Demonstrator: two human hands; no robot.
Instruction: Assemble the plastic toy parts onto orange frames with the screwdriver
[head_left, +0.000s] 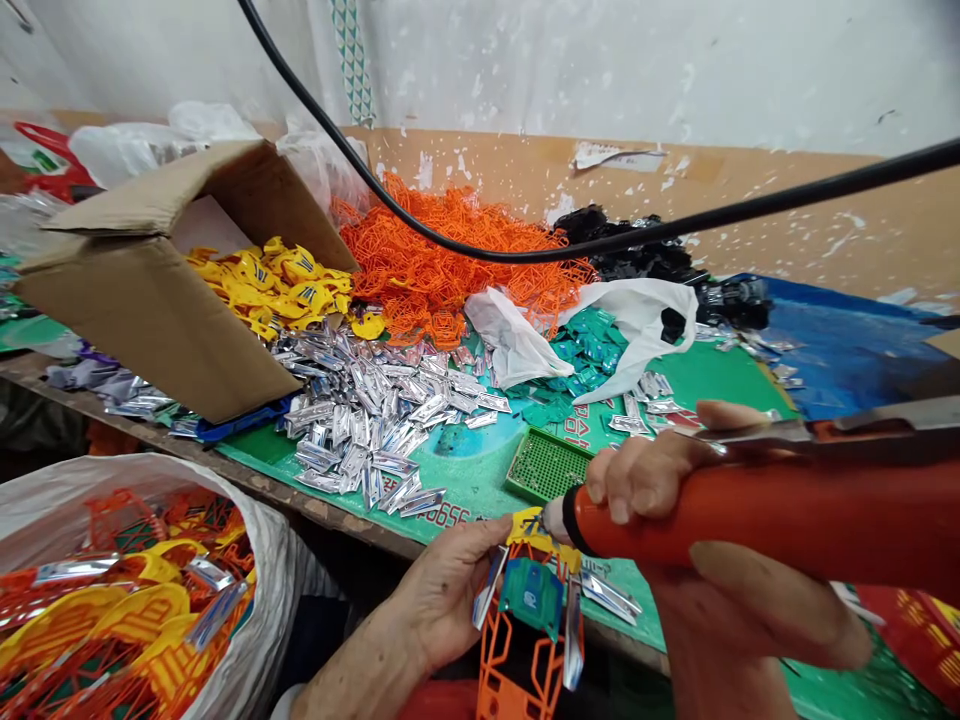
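Note:
My left hand (pixel 442 590) is closed around the edge of a toy vehicle body, built on an orange lattice frame (pixel 517 690). A yellow piece (pixel 527 527) sits at its upper end, a teal block (pixel 532 597) in the middle, and silver strips (pixel 573 635) along both sides. My right hand (pixel 652 475) grips a red electric screwdriver (pixel 757 515), its grey nose against the yellow piece. The screwdriver's tip is hidden. Just beyond the nose stands a small green basket tray (pixel 547 468) of tiny parts, too small to make out.
Silver strips (pixel 367 410) lie heaped on the green table. Behind them are a tilted cardboard box (pixel 150 310) of yellow pieces, orange frames (pixel 457 240) and a white bag (pixel 645 310) with teal blocks. A sack (pixel 277 560) holds assembled bodies at left. A black cable (pixel 450 245) hangs across.

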